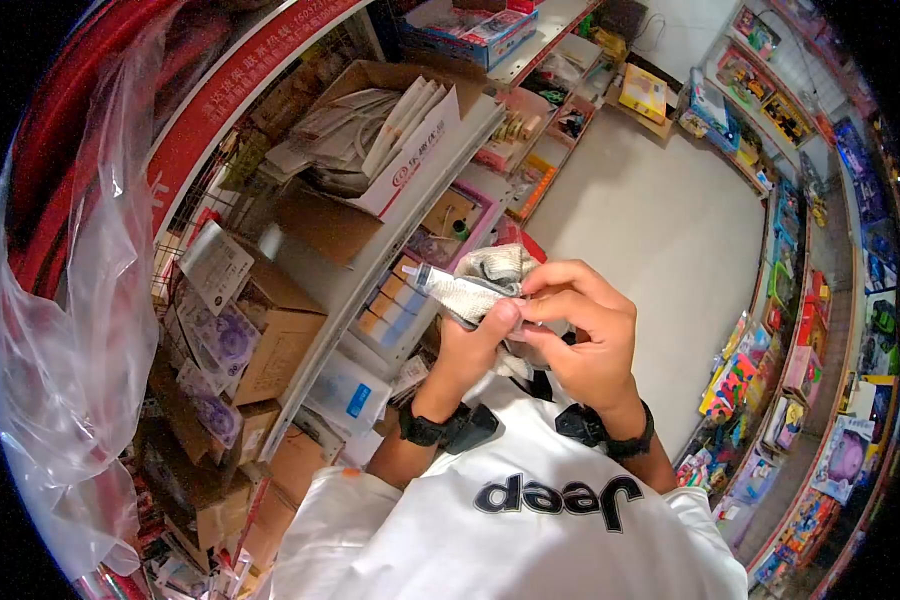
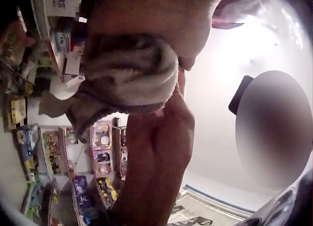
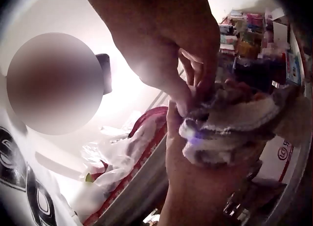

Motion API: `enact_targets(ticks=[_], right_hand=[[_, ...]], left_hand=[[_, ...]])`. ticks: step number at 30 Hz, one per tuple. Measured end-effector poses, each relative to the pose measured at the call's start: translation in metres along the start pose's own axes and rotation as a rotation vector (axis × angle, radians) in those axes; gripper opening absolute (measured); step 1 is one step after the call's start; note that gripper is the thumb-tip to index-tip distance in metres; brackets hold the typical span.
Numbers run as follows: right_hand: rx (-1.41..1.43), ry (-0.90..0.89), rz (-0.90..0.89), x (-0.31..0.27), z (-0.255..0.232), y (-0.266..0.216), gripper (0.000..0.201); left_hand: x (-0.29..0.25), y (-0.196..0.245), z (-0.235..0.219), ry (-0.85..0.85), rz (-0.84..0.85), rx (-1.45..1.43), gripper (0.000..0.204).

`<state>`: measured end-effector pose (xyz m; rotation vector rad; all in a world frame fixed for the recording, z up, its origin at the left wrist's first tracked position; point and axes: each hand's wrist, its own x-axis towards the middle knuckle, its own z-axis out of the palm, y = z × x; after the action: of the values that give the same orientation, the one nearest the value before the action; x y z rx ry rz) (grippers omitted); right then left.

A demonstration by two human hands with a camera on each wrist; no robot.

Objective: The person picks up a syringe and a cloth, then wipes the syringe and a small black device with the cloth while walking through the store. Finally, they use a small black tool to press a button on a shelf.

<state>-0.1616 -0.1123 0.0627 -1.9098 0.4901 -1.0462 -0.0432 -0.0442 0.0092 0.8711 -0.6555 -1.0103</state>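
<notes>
A bundle of off-white and grey knitted cloth point(image 1: 492, 268) is held in front of the chest, folded over on itself. My left hand point(image 1: 467, 352) grips it from below, thumb laid along its near side. From the right, my right hand point(image 1: 592, 318) pinches the cloth's edge with thumb and fingertips, right beside the left thumb. A small pale, clear-looking piece point(image 1: 416, 272) sticks out at the bundle's left end. The right wrist view shows the cloth point(image 3: 230, 126) in thick soft folds, with the left fingers mostly hidden behind it.
On the left, a shelf point(image 1: 370, 275) bears an open carton point(image 1: 425, 150) of flat papers or packets. Clear plastic sheeting point(image 1: 80, 330) hangs at far left. Toy-filled shelves point(image 1: 805, 400) line the right side, and pale floor point(image 1: 660, 200) lies between.
</notes>
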Motion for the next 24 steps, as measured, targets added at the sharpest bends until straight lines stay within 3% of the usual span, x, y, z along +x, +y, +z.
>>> enact_targets(ticks=[5, 8, 12, 17, 20, 21, 24], right_hand=[[0.011, 0.037, 0.028, 0.003, 0.000, -0.007, 0.020], [0.039, 0.087, 0.089, 0.001, 0.002, -0.010, 0.018], [0.074, 0.081, 0.072, -0.004, -0.011, -0.006, 0.014], [0.103, 0.036, 0.096, -0.003, -0.013, -0.012, 0.014], [-0.076, -0.045, 0.086, 0.006, -0.018, -0.014, 0.015], [-0.171, -0.079, 0.076, 0.009, -0.020, -0.015, 0.016], [-0.496, -0.209, -0.119, 0.016, -0.016, -0.021, 0.022]], left_hand=[[0.010, 0.010, 0.001, 0.160, 0.108, 0.107, 0.028], [0.016, 0.013, -0.002, 0.319, 0.122, 0.184, 0.039], [0.028, 0.034, -0.020, 0.381, 0.123, -0.023, 0.042], [0.027, 0.052, -0.011, 0.397, 0.201, 0.095, 0.041], [0.025, 0.049, -0.008, 0.491, 0.237, 0.180, 0.041], [0.025, 0.044, -0.009, 0.625, 0.354, 0.429, 0.041], [0.019, 0.045, 0.003, 0.315, 0.404, 0.351, 0.029]])
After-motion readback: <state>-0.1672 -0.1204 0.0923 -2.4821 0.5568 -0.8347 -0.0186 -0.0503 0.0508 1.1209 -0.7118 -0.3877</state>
